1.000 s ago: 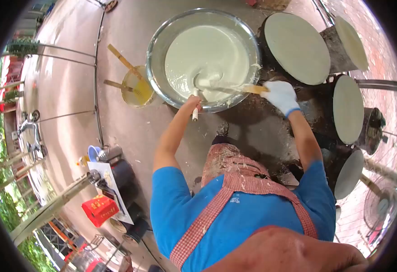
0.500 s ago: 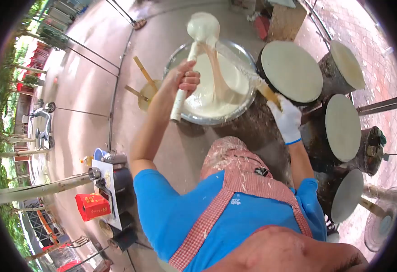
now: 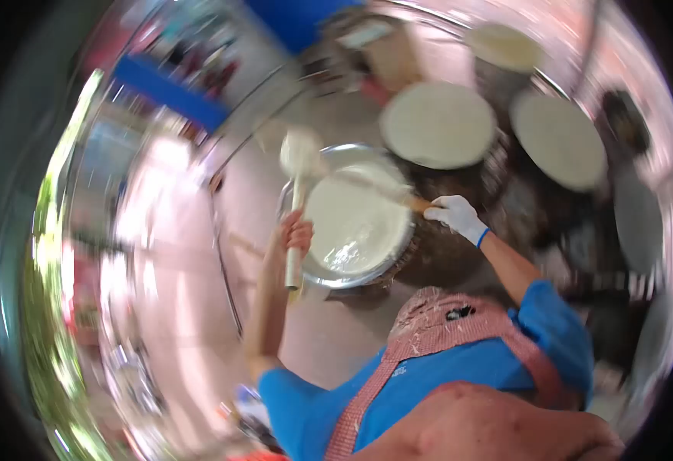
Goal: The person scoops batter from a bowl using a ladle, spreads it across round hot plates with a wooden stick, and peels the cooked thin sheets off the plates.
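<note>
My bare left hand is wrapped round the pale handle of a ladle, whose batter-coated bowl is raised beyond the left rim of a metal basin. White batter fills much of the basin. In my gloved right hand is the wooden end of a batter-coated paddle, which reaches over the basin toward the ladle. Motion blurs the paddle's far end.
Right of the basin stand round griddles, among them a near one, a right one and a far one. A cardboard box lies behind them. A stick shows left of the basin.
The view has swung round. The ladle has come up out of the batter and shifted to the basin's left side. The stream of batter seen falling from it earlier no longer shows.
</note>
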### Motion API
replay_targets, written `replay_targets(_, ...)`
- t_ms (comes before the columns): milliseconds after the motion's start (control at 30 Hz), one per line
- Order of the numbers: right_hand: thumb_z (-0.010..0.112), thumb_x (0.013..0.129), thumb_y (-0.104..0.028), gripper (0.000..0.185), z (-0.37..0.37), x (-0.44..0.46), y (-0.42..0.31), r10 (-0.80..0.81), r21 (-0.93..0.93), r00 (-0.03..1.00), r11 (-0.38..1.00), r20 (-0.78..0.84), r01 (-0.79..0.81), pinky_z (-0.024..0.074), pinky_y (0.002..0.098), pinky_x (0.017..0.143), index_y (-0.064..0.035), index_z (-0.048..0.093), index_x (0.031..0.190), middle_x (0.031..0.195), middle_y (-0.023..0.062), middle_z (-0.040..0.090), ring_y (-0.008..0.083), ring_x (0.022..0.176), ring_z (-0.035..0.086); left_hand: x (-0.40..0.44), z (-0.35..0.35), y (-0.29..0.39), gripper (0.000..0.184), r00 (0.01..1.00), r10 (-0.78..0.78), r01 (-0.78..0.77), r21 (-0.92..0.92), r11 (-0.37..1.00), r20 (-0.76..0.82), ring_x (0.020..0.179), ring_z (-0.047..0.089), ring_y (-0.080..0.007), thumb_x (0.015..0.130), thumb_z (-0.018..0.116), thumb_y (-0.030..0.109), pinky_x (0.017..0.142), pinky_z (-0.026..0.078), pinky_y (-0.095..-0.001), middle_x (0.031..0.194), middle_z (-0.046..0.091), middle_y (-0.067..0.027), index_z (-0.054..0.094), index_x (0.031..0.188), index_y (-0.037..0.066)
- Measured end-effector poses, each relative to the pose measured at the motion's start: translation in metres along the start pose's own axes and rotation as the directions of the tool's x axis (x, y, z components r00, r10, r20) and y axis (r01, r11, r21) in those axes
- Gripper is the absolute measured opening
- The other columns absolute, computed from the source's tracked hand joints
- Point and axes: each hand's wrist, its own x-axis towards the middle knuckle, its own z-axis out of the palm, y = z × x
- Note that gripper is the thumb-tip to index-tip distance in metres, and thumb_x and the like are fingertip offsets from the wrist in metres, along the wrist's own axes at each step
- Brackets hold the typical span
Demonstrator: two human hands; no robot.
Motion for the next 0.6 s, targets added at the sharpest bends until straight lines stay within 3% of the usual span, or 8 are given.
replay_targets(67, 0.060, 0.072, -0.045, 0.042, -0.022, -0.053, 0.031, -0.073, -0.276, 0.990, 0.960, -0.122, 0.037, 0.0446, 0.0354, 0.058, -0.0059, 0.065, 0.087, 0.071, 0.0127, 0.062, 0.0261, 0.063, 0.060, 0.041, 0.009, -0.035, 0.040, 0.892, 0.386, -0.295, 0.345, 0.891, -0.235, 0.035, 0.024, -0.0069, 0.090, 0.043, 0.035, 0.030, 0.020, -0.0206, 0.049, 0.028, 0.0025, 0.032, 0.057, 0.015)
replay_targets(100, 0.060, 0.072, -0.045, 0.042, -0.037, -0.076, 0.045, -0.052, -0.276, 0.981, 0.961, -0.187, -0.001, 0.0441, 0.0371, 0.064, -0.0070, 0.065, 0.090, 0.075, 0.0138, 0.062, 0.0298, 0.074, 0.059, 0.048, 0.008, -0.033, 0.036, 0.994, -0.103, 0.104, -0.040, 0.994, 0.019, 0.037, 0.026, -0.0071, 0.092, 0.040, 0.031, 0.030, 0.022, -0.0212, 0.050, 0.029, 0.0012, 0.036, 0.061, 0.013)
replay_targets(167, 0.061, 0.072, -0.045, 0.041, -0.055, -0.111, 0.039, -0.030, -0.211, 0.931, 0.976, -0.365, -0.052, 0.0439, 0.0365, 0.063, -0.0091, 0.065, 0.092, 0.075, 0.0137, 0.062, 0.0275, 0.072, 0.060, 0.076, 0.024, -0.027, 0.034, 0.994, 0.094, -0.106, 0.302, 0.947, 0.056, 0.036, 0.026, -0.0091, 0.094, 0.033, 0.028, 0.027, 0.023, -0.0204, 0.051, 0.028, 0.0014, 0.037, 0.065, 0.011)
replay_targets(267, 0.061, 0.073, -0.046, 0.041, -0.064, -0.140, 0.036, 0.050, -0.057, 0.846, 0.994, -0.531, -0.094, 0.0436, 0.0362, 0.061, -0.0097, 0.064, 0.093, 0.074, 0.0132, 0.062, 0.0261, 0.068, 0.060, 0.138, 0.031, -0.022, 0.035, 0.981, 0.051, -0.171, 0.709, 0.684, 0.188, 0.034, 0.026, -0.0099, 0.094, 0.034, 0.031, 0.026, 0.024, -0.0216, 0.050, 0.027, 0.0015, 0.040, 0.066, 0.011)
replay_targets(367, 0.061, 0.074, -0.046, 0.040, -0.115, -0.223, 0.112, 0.330, 0.211, 0.802, 0.943, -0.497, -0.257, 0.0433, 0.0354, 0.059, -0.0094, 0.064, 0.090, 0.072, 0.0124, 0.062, 0.0245, 0.064, 0.059, 0.242, 0.045, -0.149, 0.024, 0.875, -0.413, 0.145, 0.677, 0.721, 0.253, 0.035, 0.029, -0.0080, 0.094, 0.037, 0.028, 0.025, 0.025, -0.0231, 0.050, 0.027, 0.0013, 0.047, 0.083, 0.009)
replay_targets(433, 0.061, 0.073, -0.043, 0.035, -0.113, -0.271, 0.187, 0.080, -0.097, 0.734, 0.976, -0.675, -0.196, 0.0439, 0.0352, 0.056, -0.0091, 0.064, 0.084, 0.071, 0.0139, 0.061, 0.0288, 0.064, 0.059, 0.273, 0.072, -0.236, 0.022, 0.992, 0.038, 0.069, 0.764, 0.641, -0.122, 0.037, 0.030, -0.0080, 0.093, 0.038, 0.023, 0.029, 0.027, -0.0220, 0.051, 0.030, 0.0007, 0.043, 0.084, 0.003)
replay_targets(500, 0.060, 0.074, -0.041, 0.033, -0.113, -0.348, 0.217, 0.265, -0.043, 0.662, 0.911, -0.702, -0.410, 0.0452, 0.0365, 0.059, -0.0103, 0.064, 0.084, 0.072, 0.0139, 0.061, 0.0303, 0.068, 0.059, 0.340, 0.045, -0.268, 0.019, 0.798, -0.599, 0.601, 0.033, 0.798, -0.066, 0.040, 0.032, -0.0086, 0.092, 0.038, 0.016, 0.033, 0.031, -0.0215, 0.054, 0.033, -0.0004, 0.043, 0.083, -0.001)
replay_targets(600, 0.060, 0.073, -0.043, 0.034, -0.109, -0.458, 0.237, 0.376, 0.060, 0.400, 0.787, -0.836, -0.614, 0.0465, 0.0374, 0.062, -0.0115, 0.065, 0.085, 0.076, 0.0130, 0.062, 0.0290, 0.072, 0.061, 0.410, 0.035, -0.354, 0.019, 0.673, -0.736, 0.739, 0.052, 0.671, -0.068, 0.041, 0.033, -0.0086, 0.089, 0.038, 0.011, 0.036, 0.032, -0.0212, 0.056, 0.034, -0.0007, 0.046, 0.095, -0.006)
